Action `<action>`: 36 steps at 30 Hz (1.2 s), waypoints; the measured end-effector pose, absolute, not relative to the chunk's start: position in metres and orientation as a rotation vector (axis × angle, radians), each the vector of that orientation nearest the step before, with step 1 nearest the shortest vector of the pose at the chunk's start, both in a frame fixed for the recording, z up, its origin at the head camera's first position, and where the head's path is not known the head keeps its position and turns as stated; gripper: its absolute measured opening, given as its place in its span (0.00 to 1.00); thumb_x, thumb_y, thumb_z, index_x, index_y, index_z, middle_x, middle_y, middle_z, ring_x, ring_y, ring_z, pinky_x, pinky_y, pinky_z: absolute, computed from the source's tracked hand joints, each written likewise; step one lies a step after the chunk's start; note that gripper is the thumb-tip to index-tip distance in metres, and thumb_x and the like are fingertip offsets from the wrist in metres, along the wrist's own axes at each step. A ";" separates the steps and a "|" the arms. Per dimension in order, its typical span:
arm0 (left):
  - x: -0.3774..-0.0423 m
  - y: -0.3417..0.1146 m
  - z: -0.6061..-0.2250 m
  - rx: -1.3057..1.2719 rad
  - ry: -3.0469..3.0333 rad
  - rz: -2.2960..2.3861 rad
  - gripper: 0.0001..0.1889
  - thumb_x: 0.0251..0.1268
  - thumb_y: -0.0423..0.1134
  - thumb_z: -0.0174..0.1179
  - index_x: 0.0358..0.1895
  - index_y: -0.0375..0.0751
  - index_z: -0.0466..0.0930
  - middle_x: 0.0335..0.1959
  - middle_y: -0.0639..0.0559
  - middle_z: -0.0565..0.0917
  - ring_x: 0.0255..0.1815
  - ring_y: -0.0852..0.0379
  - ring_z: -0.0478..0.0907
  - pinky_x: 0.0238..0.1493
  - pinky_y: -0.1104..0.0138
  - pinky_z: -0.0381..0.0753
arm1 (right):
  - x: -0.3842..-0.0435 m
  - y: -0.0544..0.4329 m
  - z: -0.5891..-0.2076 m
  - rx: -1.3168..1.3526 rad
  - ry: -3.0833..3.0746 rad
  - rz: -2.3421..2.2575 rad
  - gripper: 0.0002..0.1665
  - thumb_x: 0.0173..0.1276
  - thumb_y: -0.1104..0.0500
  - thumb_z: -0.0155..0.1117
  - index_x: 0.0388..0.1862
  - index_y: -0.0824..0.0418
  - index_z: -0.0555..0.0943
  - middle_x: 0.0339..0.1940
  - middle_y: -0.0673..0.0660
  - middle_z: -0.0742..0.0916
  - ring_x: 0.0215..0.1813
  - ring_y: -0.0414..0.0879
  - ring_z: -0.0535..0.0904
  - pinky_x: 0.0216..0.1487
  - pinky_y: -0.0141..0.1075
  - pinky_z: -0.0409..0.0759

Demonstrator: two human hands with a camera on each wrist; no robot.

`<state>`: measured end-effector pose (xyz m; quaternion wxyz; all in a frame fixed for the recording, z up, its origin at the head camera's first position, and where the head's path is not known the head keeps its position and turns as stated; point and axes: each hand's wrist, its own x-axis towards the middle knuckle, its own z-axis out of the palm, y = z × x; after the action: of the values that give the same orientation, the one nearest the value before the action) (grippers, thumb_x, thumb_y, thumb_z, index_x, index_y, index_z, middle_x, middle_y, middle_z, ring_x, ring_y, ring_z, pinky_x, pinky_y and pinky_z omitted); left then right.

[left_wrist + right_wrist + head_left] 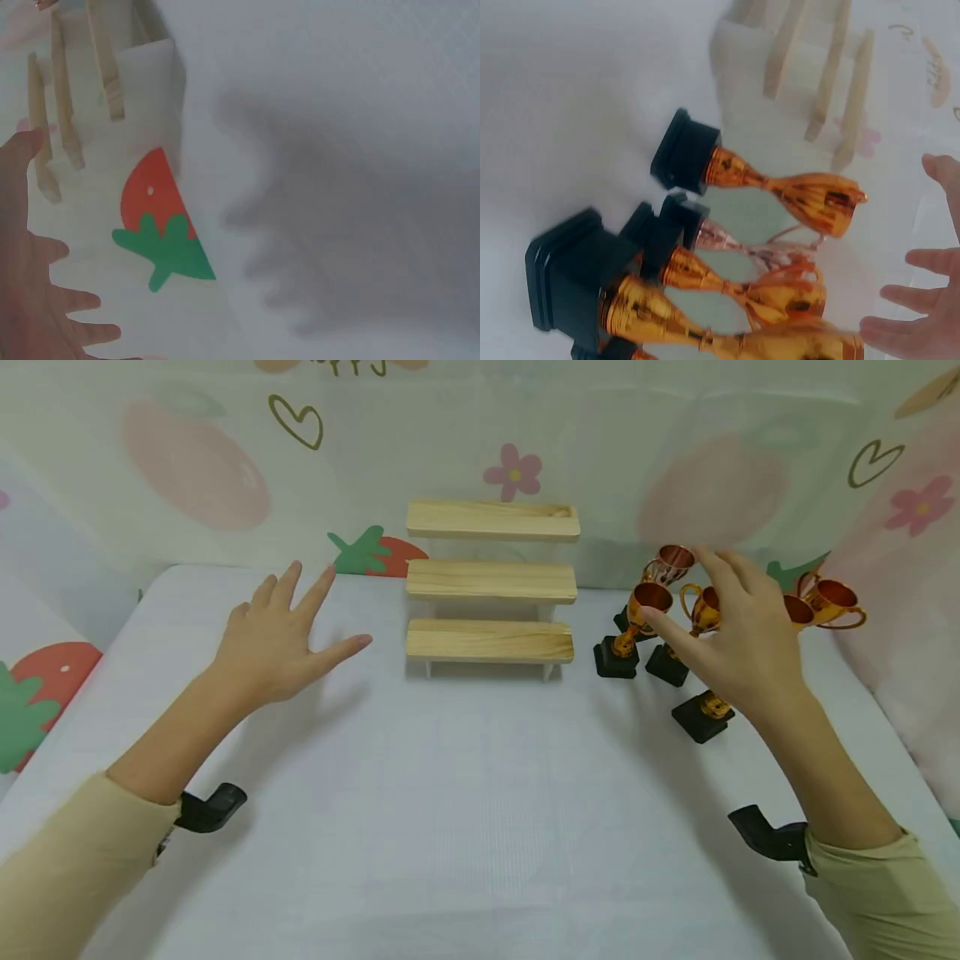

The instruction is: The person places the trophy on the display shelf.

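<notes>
- Right hand (750, 635): fingers spread, nothing held, right of the head view
- Left hand (273, 652): fingers splayed, nothing held, left of centre
- Risk: crowded trophies (648, 602) could topple if the right thumb knocked a rim
- Trophies: upper right, standing under and beside the right fingers; contact unclear
- Wooden shelf (491, 581): upper middle, between the hands

The trophy cups (821, 202) look like glossy, smooth metal, their black bases (689, 155) like dull plastic. The shelf boards (491, 580) are smooth, matt wood with visible grain. The desk (450, 793) has a matt, faintly textured surface; the sleeves (82, 868) are matt cloth.
</notes>
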<state>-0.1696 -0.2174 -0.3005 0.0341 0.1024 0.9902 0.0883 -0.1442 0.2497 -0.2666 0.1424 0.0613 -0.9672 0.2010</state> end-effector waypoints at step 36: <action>-0.173 -0.169 -0.353 0.225 2.933 1.008 0.39 0.78 0.59 0.57 0.81 0.37 0.64 0.68 0.37 0.80 0.67 0.37 0.78 0.61 0.39 0.80 | -0.158 0.212 -0.313 0.015 -2.481 0.925 0.36 0.72 0.53 0.74 0.74 0.66 0.75 0.62 0.71 0.81 0.55 0.64 0.79 0.40 0.14 0.72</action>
<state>-0.1729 -0.1689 -0.3530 0.0161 0.0722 0.9431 0.3241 -0.1582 0.2115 -0.3132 0.2445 0.0056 -0.9085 0.3389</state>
